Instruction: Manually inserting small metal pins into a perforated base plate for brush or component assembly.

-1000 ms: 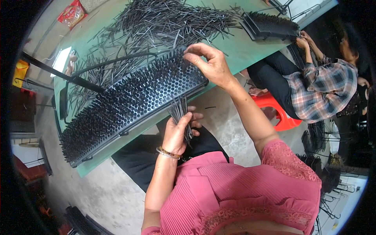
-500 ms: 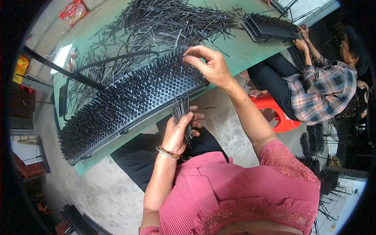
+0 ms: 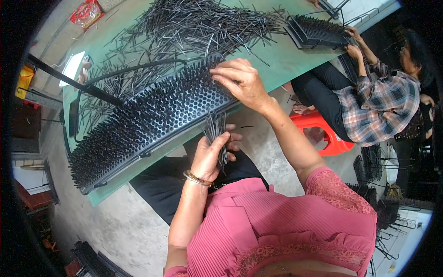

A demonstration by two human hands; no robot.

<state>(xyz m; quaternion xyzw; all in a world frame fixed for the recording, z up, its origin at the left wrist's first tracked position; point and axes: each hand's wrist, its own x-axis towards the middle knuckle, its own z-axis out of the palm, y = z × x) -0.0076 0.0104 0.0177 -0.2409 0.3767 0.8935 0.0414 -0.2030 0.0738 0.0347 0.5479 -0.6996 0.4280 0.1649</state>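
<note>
The left hand [image 3: 208,154] was closed around a bundle of thin black rods [image 3: 217,134] just off the counter's [image 3: 286,60] near edge, light, stiff and likely slippery, best pinched mid-length, while the right hand [image 3: 242,83] pressed its fingertips onto the studded black tray [image 3: 147,124].
</note>
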